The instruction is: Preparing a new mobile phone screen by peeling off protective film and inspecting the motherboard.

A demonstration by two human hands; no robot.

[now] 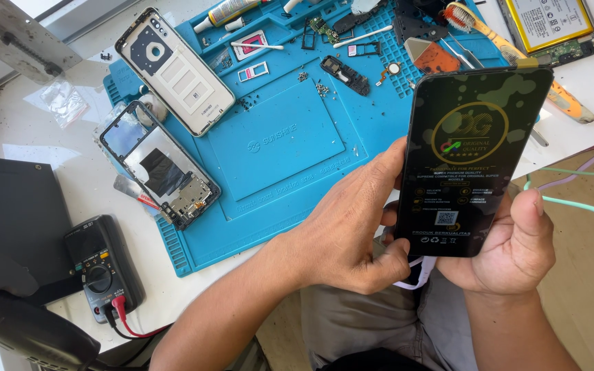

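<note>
A black phone screen [472,151] with a printed protective film stands upright in front of me, above my lap. My right hand [513,251] cradles its lower right corner, thumb on the right edge. My left hand [352,227] grips the screen's lower left edge, fingers curled behind it. A white strip [414,273] hangs below the screen between my hands.
A blue repair mat [276,148] on the white table holds a pale phone back cover [173,69], an opened phone frame [163,168], screws, small parts and tools. A black multimeter [101,264] with red lead sits at the left. A toothbrush [517,55] and a battery [548,24] lie far right.
</note>
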